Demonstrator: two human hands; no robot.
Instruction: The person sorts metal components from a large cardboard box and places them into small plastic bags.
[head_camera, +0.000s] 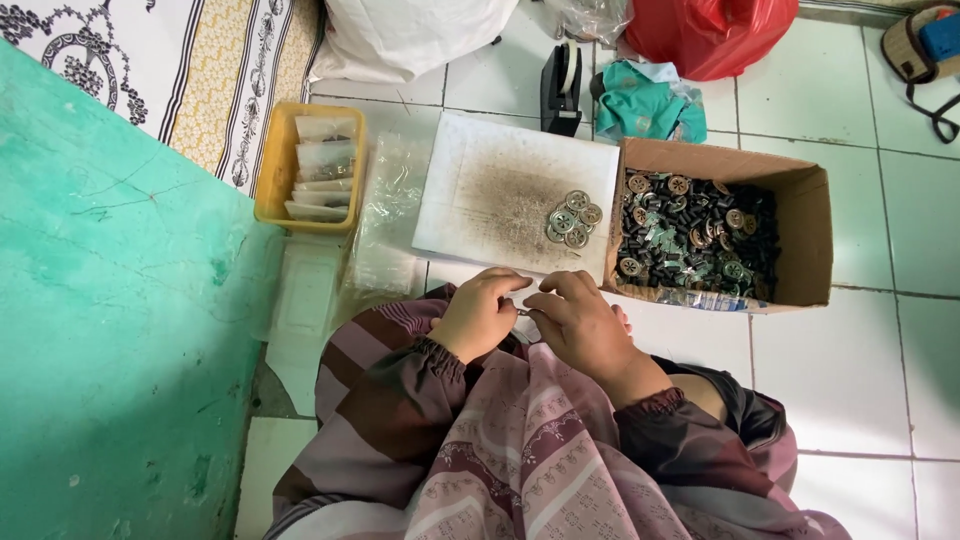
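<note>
Hands meet over your lap: your left hand (478, 315) and right hand (583, 325) are both pinched on one small metal piece (523, 312) held between their fingertips, its shape too small to tell. Directly ahead of it, on the white sheet (470, 190) on the floor, lies the button pile (573, 219); farther right stands the cardboard box (810, 235), nearer your right hand.

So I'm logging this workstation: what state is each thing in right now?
Cardboard box: open, part full of small dark parts.
Round metal pieces: piled on the white sheet.
Yellow tray: holds small clear bags.
Tape dispenser: upright, untouched.
Left hand and right hand: together, pinching a small piece.
</note>
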